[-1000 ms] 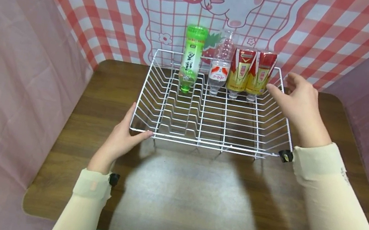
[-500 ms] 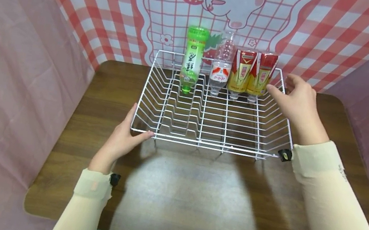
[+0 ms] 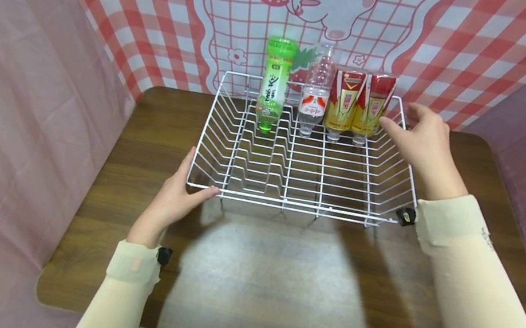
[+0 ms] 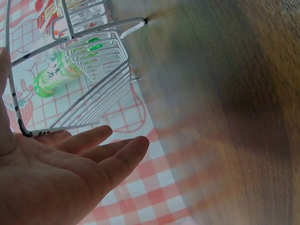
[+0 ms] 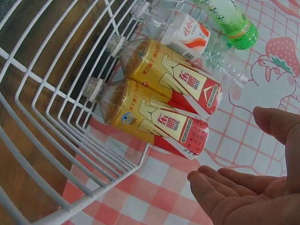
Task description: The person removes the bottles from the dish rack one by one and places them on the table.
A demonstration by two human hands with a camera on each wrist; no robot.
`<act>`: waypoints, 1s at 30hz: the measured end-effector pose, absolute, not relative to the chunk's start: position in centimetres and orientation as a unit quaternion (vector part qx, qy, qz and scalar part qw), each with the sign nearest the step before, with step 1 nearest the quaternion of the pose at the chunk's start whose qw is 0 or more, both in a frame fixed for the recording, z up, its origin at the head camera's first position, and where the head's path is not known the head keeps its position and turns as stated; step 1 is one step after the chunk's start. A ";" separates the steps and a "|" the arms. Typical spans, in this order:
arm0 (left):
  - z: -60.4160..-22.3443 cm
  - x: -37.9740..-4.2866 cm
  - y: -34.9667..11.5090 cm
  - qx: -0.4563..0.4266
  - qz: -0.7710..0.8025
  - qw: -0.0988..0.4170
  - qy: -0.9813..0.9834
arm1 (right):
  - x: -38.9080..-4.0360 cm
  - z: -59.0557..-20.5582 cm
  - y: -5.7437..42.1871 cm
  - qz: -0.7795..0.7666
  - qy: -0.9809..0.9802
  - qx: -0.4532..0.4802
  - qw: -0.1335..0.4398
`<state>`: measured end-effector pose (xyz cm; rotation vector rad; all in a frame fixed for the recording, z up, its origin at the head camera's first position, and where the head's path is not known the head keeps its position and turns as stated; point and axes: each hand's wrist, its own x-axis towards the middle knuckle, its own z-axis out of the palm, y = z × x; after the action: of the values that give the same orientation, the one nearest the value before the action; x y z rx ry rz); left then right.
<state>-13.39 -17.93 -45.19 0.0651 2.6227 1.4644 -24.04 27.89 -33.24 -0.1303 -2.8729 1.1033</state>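
White wire dish rack (image 3: 257, 197) sat on the brown wood-grain table (image 3: 263, 286) and held four bottles, all neck-down in a row along the back: green plastic bottle with a white label (image 3: 274, 82) in the zigzag-wire section at left, then clear ribbed plastic bottle (image 3: 314, 94), yellow-and-red plastic bottle (image 3: 343, 103) and matching yellow-and-red bottle (image 3: 373, 106) side by side over the plain wires. Left hand (image 3: 173, 196) was spread at the near left corner, thumb on the front rim, fingers extended along the end. Right hand (image 3: 422, 144) was just beside the rightmost bottle, thumb and fingers apart. Versus half a second earlier: rack, bottles and left hand looked unchanged; right wrist had shifted slightly forward.
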 end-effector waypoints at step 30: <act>-45.3 -13.4 -17.8 0.017 0.475 0.063 0.878 | -26.0 -33.2 27.1 0.372 -0.926 -0.052 0.022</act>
<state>-13.35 -17.80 -45.29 0.0504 2.6520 1.4359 -26.00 27.12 -33.19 -0.1600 -2.8712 1.1535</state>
